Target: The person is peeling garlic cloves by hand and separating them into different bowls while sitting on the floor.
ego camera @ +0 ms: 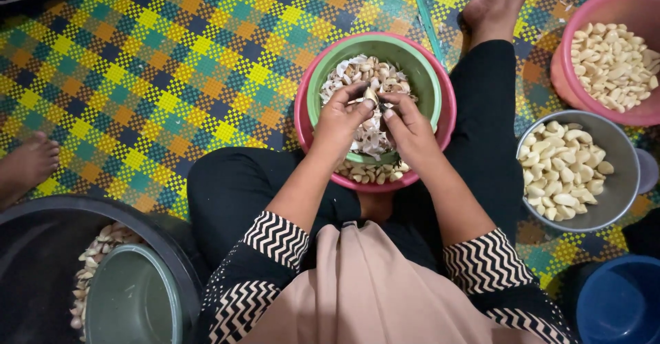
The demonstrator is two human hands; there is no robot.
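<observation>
Left hand point(338, 120) and right hand point(407, 127) pinch one garlic clove point(371, 96) between their fingertips, green bowl point(430, 76) of papery skins directly beneath, pink basin point(300, 114) around it.

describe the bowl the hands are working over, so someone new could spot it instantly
On the checked mat, straight ahead of the person's crossed legs, two bowls sit nested. It is the inner green bowl, holding papery garlic skins, under the left hand and right hand. Only it sits inside a pink bowl.
</observation>
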